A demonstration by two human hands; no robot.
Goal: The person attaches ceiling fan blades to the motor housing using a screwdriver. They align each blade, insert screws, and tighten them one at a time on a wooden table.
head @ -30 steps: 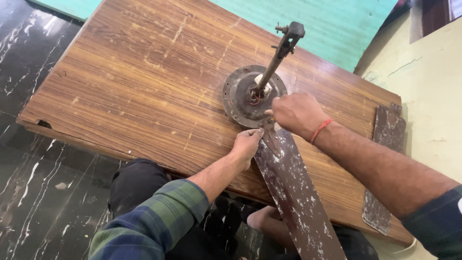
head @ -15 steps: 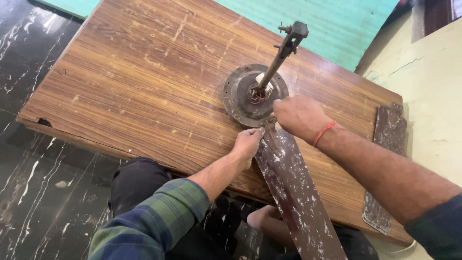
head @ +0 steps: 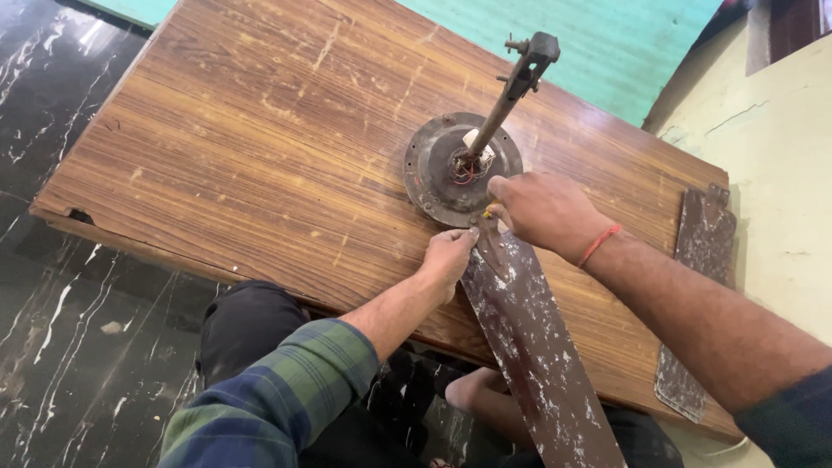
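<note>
A ceiling fan motor (head: 462, 169), round and rust-dark, lies flat on the wooden worktop (head: 260, 147), well toward its far right part. Its down rod (head: 510, 91) rises from the hub and leans up and to the right, toward the green wall. One fan blade (head: 537, 347), brown with white flecks, meets the motor's near rim; its long axis runs from there down and slightly right, and its free end hangs out past the worktop's near edge, over the person's lap.

The left hand (head: 446, 260) rests with fingers curled, its fingertips pressing on the blade's narrow root just beside the motor rim. The right hand (head: 542, 208) is closed over the same joint from the right, pinching something small and yellowish against the blade bracket; what it is cannot be told.

A second blade (head: 698, 303) lies on the worktop's right end, running near to far, close to the pale wall. The left half of the worktop is bare wood, with black marble floor (head: 69, 347) beyond its left and near edges.

Against the view half a second before, motor, blades and both hands sit in the same places; only the right hand's knuckles have shifted a little.
</note>
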